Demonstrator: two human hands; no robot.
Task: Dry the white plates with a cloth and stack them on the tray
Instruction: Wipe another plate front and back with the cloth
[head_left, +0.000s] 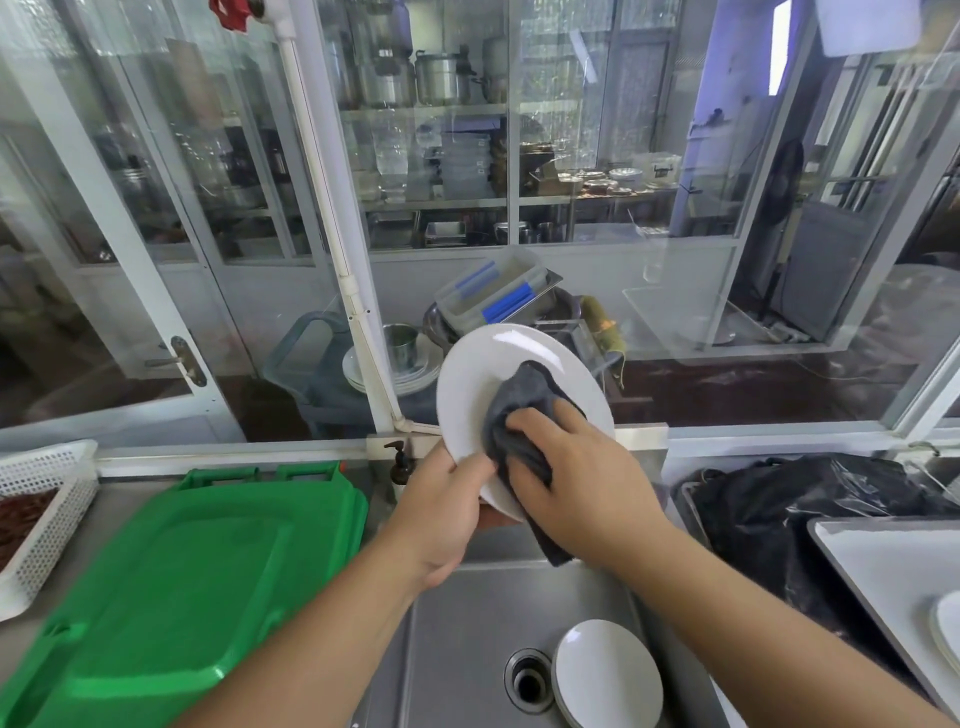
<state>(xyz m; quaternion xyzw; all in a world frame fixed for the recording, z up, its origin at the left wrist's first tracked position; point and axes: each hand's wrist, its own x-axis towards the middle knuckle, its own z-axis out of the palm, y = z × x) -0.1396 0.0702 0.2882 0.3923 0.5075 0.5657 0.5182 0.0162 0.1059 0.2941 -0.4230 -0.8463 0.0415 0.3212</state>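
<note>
A round white ceramic plate (498, 374) stands tilted on edge above the steel sink basin (467, 613), its face toward the camera. The left hand (441, 509) grips its lower left rim, thumb curled over the front and fingers hidden behind. Just right of that thumb, the right hand (571, 467) presses a dark grey cloth (519, 410) against the plate's face, fingers curled into the bunched fabric. Below both hands, a small stack of white plates (608, 675) leans in the basin beside the drain (529, 680). Far right of the right fingers lies a flat metal tray (883, 561) with a white plate edge (948, 623) on it.
</note>
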